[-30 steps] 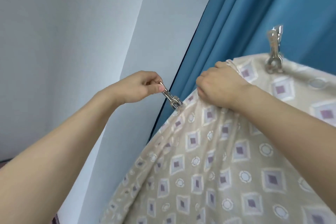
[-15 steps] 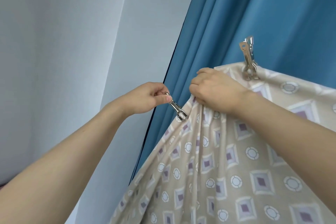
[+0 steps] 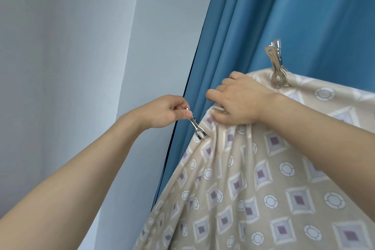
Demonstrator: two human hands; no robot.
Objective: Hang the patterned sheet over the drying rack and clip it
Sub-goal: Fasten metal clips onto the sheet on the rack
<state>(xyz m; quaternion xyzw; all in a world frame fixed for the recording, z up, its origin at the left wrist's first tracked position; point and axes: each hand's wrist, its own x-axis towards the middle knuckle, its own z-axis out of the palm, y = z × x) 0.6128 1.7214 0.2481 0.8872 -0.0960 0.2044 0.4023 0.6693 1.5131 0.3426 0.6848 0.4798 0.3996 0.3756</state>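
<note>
Blue curtain (image 3: pixel 263 26) hangs behind the work, with a pale wall (image 3: pixel 71 57) to its left, and the sheet (image 3: pixel 253 189) drapes down from a top edge whose rack is hidden under the cloth. Near that edge's left end the right hand (image 3: pixel 239 103) grips a bunched fold of sheet, fingers curled, while the left hand (image 3: pixel 162 113) pinches a metal clip (image 3: pixel 195 126) whose tip touches the sheet's left edge. Another clip (image 3: pixel 277 67) stands upright on the top edge, right of the right hand.

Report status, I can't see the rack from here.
Left hand pinching clip at sheet edge. Right hand gripping sheet. Second clip already on. Nothing blocking.
</note>
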